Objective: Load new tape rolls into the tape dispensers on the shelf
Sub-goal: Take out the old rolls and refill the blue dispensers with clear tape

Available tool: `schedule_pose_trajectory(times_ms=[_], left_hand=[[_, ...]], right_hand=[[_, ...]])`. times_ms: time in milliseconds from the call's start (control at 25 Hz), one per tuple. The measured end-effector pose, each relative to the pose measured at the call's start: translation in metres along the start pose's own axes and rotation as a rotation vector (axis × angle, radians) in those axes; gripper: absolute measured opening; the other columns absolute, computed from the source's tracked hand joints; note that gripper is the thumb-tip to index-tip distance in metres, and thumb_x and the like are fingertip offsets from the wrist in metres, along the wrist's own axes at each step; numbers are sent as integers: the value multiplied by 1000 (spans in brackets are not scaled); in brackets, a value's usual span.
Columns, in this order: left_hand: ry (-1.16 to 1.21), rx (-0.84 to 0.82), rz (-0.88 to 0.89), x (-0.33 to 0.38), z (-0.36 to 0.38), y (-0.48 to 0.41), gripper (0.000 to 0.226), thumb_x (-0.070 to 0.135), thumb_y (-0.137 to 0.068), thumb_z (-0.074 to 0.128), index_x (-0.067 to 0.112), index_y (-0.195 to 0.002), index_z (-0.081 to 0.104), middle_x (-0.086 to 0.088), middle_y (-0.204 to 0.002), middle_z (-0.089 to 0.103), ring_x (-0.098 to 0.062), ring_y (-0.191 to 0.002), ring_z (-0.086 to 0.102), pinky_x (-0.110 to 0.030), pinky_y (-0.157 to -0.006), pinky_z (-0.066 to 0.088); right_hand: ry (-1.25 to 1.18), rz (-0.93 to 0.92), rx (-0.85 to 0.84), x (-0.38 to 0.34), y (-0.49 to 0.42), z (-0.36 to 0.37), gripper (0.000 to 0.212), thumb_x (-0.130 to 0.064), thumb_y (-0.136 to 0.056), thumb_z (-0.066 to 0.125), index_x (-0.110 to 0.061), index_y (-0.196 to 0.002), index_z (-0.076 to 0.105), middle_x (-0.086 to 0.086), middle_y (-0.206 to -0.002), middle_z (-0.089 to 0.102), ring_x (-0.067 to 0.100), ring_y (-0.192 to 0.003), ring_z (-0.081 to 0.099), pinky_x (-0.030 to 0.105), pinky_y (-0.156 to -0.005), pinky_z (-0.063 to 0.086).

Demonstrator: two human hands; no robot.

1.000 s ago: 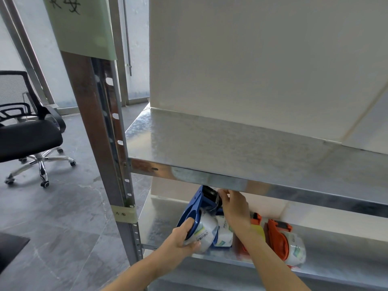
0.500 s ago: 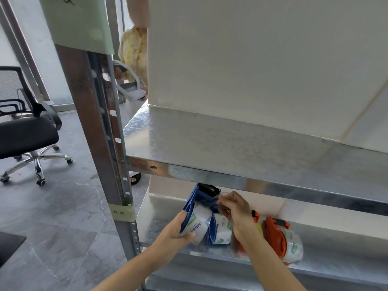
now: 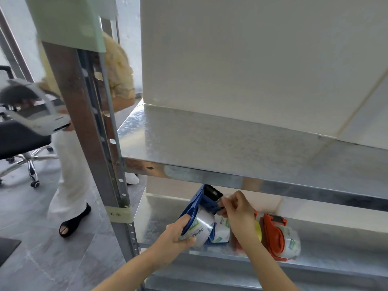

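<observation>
Two bare hands are seen at the lower shelf (image 3: pixel 159 227) of a metal rack. The left hand (image 3: pixel 178 233) is clamped around a clear tape roll (image 3: pixel 199 226) seated in a blue tape dispenser (image 3: pixel 198 203), which is held tilted above the near left part of that shelf, its black toothed blade (image 3: pixel 213 191) pointing up and away. The right hand (image 3: pixel 238 211) is closed in a pinch at the dispenser's head, just below the blade; what is pinched between the fingertips cannot be made out, since clear tape does not show against the background.

Two blue dispensers are counted: the held one, and a second blue dispenser (image 3: pixel 212 238) just to its right, resting on the shelf with its own labelled roll (image 3: pixel 222 228). Two orange dispensers are counted as well. One orange dispenser (image 3: pixel 273 236) lies on the right with a clear roll (image 3: pixel 290 242) in it and is fully visible. The other orange dispenser (image 3: pixel 255 214) is almost wholly hidden behind the right wrist, and only a sliver of orange and a yellowish roll (image 3: pixel 257 231) are shown.

One upper shelf (image 3: pixel 210 139) is seen, carrying a white box (image 3: pixel 241 59) that is cut off at the top and right. One upright post (image 3: pixel 84 122) bears a green paper sign (image 3: pixel 67 19), cut off at the top. Behind the post, a second person (image 3: pixel 69 175) in pale clothes is partly hidden and blurred, and one office chair (image 3: pixel 19 141) is cut off at the left edge.
</observation>
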State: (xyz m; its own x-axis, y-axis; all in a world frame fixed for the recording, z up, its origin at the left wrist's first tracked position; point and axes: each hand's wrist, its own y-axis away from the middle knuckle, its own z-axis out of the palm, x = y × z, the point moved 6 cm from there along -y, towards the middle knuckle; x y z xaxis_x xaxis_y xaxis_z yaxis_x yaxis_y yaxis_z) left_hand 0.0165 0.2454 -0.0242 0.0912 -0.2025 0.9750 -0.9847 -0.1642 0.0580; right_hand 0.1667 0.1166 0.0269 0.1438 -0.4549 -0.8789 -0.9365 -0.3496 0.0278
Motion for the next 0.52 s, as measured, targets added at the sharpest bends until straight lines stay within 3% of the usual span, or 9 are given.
schedule_pose_trajectory(times_ms=[80, 120, 240, 320, 400, 480, 520], left_hand=[[-6, -19, -10, -3, 0, 2, 16, 25, -90, 59, 30, -104, 53, 4, -102, 62, -23, -104, 55, -44, -96, 46], [10, -34, -24, -4, 0, 3, 19, 25, -89, 60, 31, -106, 54, 4, -107, 62, -21, -108, 55, -42, -99, 46], [68, -108, -67, -3, 3, 6, 33, 22, -89, 61, 23, -121, 51, 2, -122, 61, -17, -119, 55, -36, -107, 43], [103, -154, -92, -3, 5, 6, 40, 21, -88, 62, 19, -125, 49, 0, -120, 62, -21, -119, 55, -38, -107, 43], [204, -190, -153, -2, 10, 4, 45, 21, -88, 65, 26, -130, 47, 5, -116, 65, -14, -112, 60, -33, -102, 47], [249, -94, -226, -5, 11, -1, 45, 38, -86, 68, 35, -126, 47, 13, -111, 68, -9, -105, 65, -31, -95, 53], [250, -13, -249, -9, 8, -4, 46, 47, -81, 70, 36, -121, 50, 9, -109, 71, -14, -103, 68, -38, -94, 55]], right_hand=[[434, -116, 53, -10, -4, -5, 26, -36, -93, 56, -16, -78, 52, 0, -78, 63, 15, -67, 60, 33, -60, 50], [515, -165, 67, -15, -8, -6, 26, -40, -92, 56, -18, -78, 53, -1, -82, 61, 14, -73, 57, 34, -64, 50], [354, -117, -96, -21, -19, 3, 22, -35, -93, 56, -20, -77, 55, 0, -88, 63, 17, -85, 60, 36, -77, 51], [288, -70, -158, -24, -22, 10, 26, -29, -95, 53, -24, -69, 50, 4, -80, 61, 22, -75, 59, 42, -78, 50], [258, -23, -140, -22, -28, 13, 31, -31, -95, 52, -30, -65, 47, 3, -75, 57, 20, -68, 53, 40, -75, 48], [384, -91, -188, -31, -27, 22, 29, -38, -96, 47, -32, -68, 49, -6, -72, 54, 10, -65, 49, 33, -73, 44], [508, -148, -233, -34, -29, 27, 24, -34, -98, 45, -28, -76, 53, -7, -77, 56, 9, -68, 51, 33, -76, 45]])
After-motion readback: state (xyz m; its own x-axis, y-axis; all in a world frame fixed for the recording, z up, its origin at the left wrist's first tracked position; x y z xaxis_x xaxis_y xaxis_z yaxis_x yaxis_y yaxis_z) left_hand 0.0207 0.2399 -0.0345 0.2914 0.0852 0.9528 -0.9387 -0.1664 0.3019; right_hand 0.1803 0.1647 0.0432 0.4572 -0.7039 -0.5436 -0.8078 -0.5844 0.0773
